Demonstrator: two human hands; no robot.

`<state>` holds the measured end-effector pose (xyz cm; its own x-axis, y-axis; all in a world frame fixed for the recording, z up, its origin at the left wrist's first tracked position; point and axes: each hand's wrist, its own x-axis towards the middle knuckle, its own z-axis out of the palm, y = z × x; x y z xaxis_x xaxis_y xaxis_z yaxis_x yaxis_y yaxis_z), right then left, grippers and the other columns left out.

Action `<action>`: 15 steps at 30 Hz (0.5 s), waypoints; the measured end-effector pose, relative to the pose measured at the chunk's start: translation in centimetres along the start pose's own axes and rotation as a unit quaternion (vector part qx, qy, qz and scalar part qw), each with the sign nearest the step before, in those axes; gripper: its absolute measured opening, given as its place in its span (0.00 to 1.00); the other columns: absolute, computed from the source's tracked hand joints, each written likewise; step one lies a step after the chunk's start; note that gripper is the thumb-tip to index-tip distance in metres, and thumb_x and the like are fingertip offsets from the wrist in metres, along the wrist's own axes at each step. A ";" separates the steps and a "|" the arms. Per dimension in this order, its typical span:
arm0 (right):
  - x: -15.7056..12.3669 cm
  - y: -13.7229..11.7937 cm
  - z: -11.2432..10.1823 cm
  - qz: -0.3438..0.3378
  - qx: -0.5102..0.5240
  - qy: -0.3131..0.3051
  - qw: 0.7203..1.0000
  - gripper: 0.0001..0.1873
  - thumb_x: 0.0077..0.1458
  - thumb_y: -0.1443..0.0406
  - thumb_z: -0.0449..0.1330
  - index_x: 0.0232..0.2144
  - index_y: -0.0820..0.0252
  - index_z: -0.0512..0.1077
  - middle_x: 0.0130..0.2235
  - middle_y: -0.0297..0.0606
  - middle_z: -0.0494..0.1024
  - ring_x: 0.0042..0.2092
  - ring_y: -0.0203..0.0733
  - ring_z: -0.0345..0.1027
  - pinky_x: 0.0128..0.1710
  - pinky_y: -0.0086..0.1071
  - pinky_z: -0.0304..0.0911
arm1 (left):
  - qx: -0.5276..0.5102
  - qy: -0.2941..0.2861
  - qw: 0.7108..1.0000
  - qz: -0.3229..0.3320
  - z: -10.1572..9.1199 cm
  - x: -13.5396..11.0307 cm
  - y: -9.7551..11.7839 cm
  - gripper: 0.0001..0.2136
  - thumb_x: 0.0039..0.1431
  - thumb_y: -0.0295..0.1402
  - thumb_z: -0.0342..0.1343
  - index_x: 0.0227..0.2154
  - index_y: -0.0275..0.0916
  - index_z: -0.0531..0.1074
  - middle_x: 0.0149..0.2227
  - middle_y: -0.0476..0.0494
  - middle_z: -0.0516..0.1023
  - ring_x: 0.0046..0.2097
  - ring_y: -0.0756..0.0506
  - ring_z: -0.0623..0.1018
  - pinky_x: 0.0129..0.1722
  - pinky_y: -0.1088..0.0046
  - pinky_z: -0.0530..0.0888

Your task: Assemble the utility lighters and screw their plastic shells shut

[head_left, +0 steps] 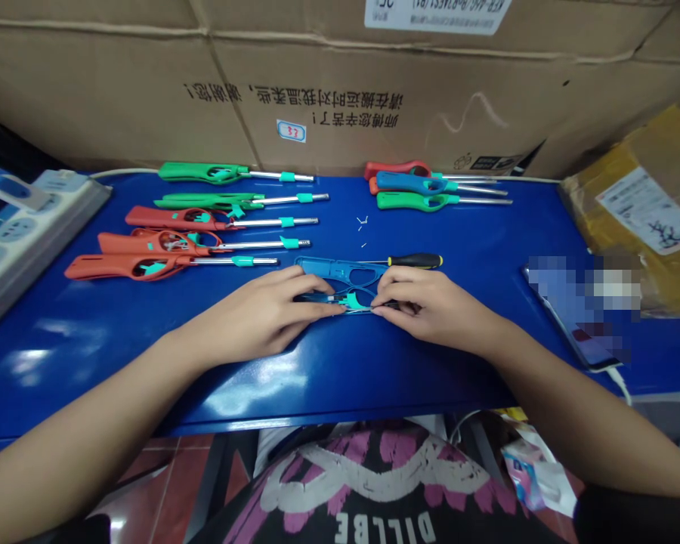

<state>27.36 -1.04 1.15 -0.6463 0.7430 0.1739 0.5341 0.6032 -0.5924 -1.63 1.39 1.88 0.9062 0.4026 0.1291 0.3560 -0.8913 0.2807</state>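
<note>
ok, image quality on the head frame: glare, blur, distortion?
Head view: white glare on the glossy blue table, at left and front centre; same view, forearms look stretched toward the lower corners; same view, small parts between left hand and right hand too soft to make out; same view, phone partly pixelated.

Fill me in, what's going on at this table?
A person is working on an opened blue lighter with both bare hands. The left hand holds it from one side; the right hand pinches at its inner parts, near a teal piece. Exactly what those fingertips grip is too small to tell. A blue casing piece lies just beyond, with a screwdriver behind it. Five green and orange-red lighters lie to the left, four mixed-colour ones to the right.
</note>
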 end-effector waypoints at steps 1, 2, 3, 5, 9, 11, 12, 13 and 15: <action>0.1 0.0 0.0 0.003 0.008 0.006 1.000 0.06 0.63 0.68 0.60 0.35 0.60 0.78 0.39 0.38 0.77 0.35 0.34 0.68 0.34 0.29 0.62 | 0.001 -0.002 1.000 0.000 0.0 0.0 0.0 0.19 0.69 0.27 0.48 0.58 0.46 0.73 0.55 0.37 0.74 0.51 0.39 0.74 0.51 0.57 0.75; 0.1 0.0 0.0 0.006 0.015 0.011 1.000 0.06 0.63 0.68 0.60 0.34 0.60 0.77 0.38 0.37 0.77 0.34 0.34 0.67 0.34 0.29 0.61 | 0.003 -0.003 1.000 0.000 0.1 0.0 0.0 0.19 0.69 0.27 0.48 0.59 0.46 0.73 0.55 0.37 0.74 0.51 0.39 0.74 0.51 0.56 0.75; 0.2 0.0 0.0 0.009 0.021 0.015 1.000 0.06 0.63 0.68 0.60 0.34 0.60 0.77 0.37 0.36 0.77 0.32 0.33 0.66 0.33 0.29 0.61 | 0.003 -0.003 1.000 0.001 0.1 0.0 0.0 0.19 0.69 0.27 0.48 0.59 0.46 0.73 0.55 0.36 0.74 0.52 0.39 0.74 0.51 0.56 0.75; 0.2 0.0 0.1 0.018 0.025 0.014 0.999 0.06 0.63 0.68 0.60 0.34 0.60 0.77 0.36 0.36 0.76 0.31 0.32 0.64 0.33 0.30 0.60 | 0.005 -0.004 1.000 0.003 0.2 0.0 0.0 0.20 0.69 0.26 0.48 0.59 0.46 0.72 0.55 0.36 0.74 0.52 0.39 0.74 0.52 0.55 0.75; 0.3 -0.1 0.2 0.040 0.024 0.007 0.999 0.06 0.62 0.68 0.60 0.32 0.60 0.76 0.35 0.35 0.76 0.29 0.32 0.61 0.32 0.30 0.59 | 0.010 -0.005 1.000 0.006 0.3 0.2 0.1 0.20 0.68 0.26 0.49 0.59 0.46 0.73 0.55 0.35 0.73 0.52 0.38 0.73 0.51 0.55 0.74; 0.3 -0.2 0.3 0.047 0.022 0.011 0.999 0.06 0.62 0.68 0.60 0.31 0.60 0.75 0.34 0.35 0.76 0.29 0.32 0.61 0.32 0.30 0.59 | 0.007 -0.007 1.000 -0.001 0.3 0.2 0.1 0.21 0.67 0.25 0.49 0.59 0.47 0.72 0.55 0.36 0.73 0.52 0.38 0.73 0.51 0.55 0.75; 0.3 -0.2 0.3 0.049 0.017 0.015 0.999 0.06 0.61 0.68 0.60 0.31 0.60 0.75 0.35 0.35 0.76 0.28 0.32 0.60 0.32 0.30 0.59 | 0.006 -0.007 1.000 -0.003 0.3 0.2 0.1 0.21 0.67 0.25 0.49 0.60 0.47 0.72 0.55 0.36 0.73 0.52 0.38 0.73 0.51 0.55 0.75; 0.3 -0.2 0.4 0.051 0.012 0.018 0.998 0.06 0.61 0.69 0.60 0.31 0.60 0.75 0.35 0.35 0.76 0.28 0.32 0.60 0.32 0.31 0.59 | 0.007 -0.008 1.000 -0.004 0.4 0.2 0.1 0.22 0.67 0.25 0.49 0.60 0.47 0.72 0.55 0.36 0.73 0.52 0.38 0.73 0.51 0.55 0.75; 0.3 -0.1 0.4 0.054 0.002 0.021 0.998 0.05 0.61 0.69 0.60 0.31 0.60 0.74 0.36 0.35 0.76 0.27 0.31 0.58 0.32 0.31 0.58 | 0.011 -0.009 1.000 -0.003 0.4 0.2 0.1 0.22 0.67 0.25 0.49 0.60 0.47 0.71 0.55 0.35 0.73 0.52 0.38 0.73 0.51 0.54 0.75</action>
<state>26.86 -0.99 0.94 -0.5617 0.8153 0.1407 0.5980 0.5176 -0.6120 -1.37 1.28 1.54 0.9082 0.4038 0.1096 0.3658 -0.8935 0.2605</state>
